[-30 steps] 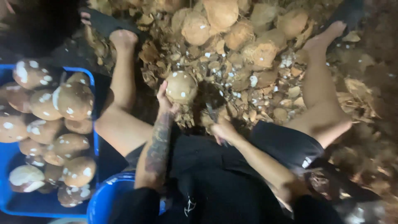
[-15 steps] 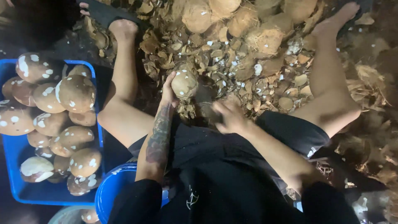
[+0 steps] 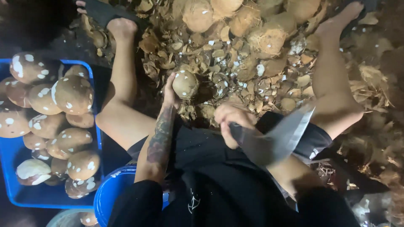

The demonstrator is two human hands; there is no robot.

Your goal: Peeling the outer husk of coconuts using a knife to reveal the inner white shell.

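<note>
Firmly, coconut (image 3: 185,84) in left hand (image 3: 170,90)

The person sits with bare legs spread wide, feet pointing away from the blue basin (image 3: 110,197) at the lap. The left hand (image 3: 171,90) reaches straight out beyond the basin on a tattooed forearm, fingers (image 3: 170,80) curled around a peeled coconut (image 3: 185,84) — palm at its left side. The right hand (image 3: 231,124) is drawn in closer, to the right of the basin, fist closed on the handle of a broad blade (image 3: 280,136) — the blade blurred, slanting up and rightward.
</note>
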